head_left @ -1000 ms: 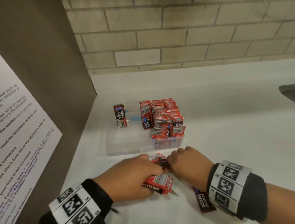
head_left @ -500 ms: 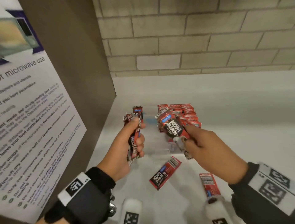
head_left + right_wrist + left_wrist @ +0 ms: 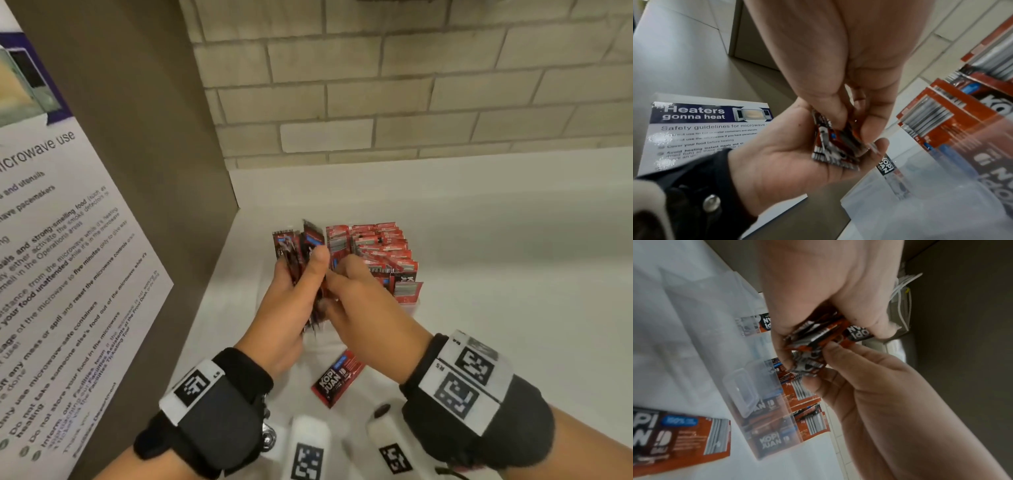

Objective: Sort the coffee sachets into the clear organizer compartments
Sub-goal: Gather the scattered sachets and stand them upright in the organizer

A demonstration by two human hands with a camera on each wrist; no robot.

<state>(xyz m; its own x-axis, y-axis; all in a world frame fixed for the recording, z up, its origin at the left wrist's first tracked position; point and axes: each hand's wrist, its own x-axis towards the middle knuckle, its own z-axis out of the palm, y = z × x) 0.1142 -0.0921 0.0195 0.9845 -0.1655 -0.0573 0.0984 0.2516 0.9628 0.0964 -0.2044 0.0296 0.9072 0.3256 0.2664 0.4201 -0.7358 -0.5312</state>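
Note:
Above the counter, my left hand (image 3: pixel 303 274) grips a bundle of red and black coffee sachets (image 3: pixel 310 240) upright. My right hand (image 3: pixel 337 279) has closed in from the right and pinches the lower end of the same bundle (image 3: pixel 838 146). In the left wrist view the bundle (image 3: pixel 813 335) is squeezed between both hands. Just behind the hands stands the clear organizer (image 3: pixel 756 386), its right compartments packed with upright sachets (image 3: pixel 380 253). One sachet (image 3: pixel 887 165) stands alone in its left compartment. Another loose sachet (image 3: pixel 337 378) lies flat on the white counter below my right wrist.
A brown cabinet side (image 3: pixel 137 171) with a microwave safety notice (image 3: pixel 51 274) closes off the left. A brick wall (image 3: pixel 411 85) runs along the back. The white counter (image 3: pixel 513 274) stretches away to the right of the organizer.
My right hand, which held one sachet apart from the left, has brought it against the bundle in my left hand. Both hands now meet in front of the organizer.

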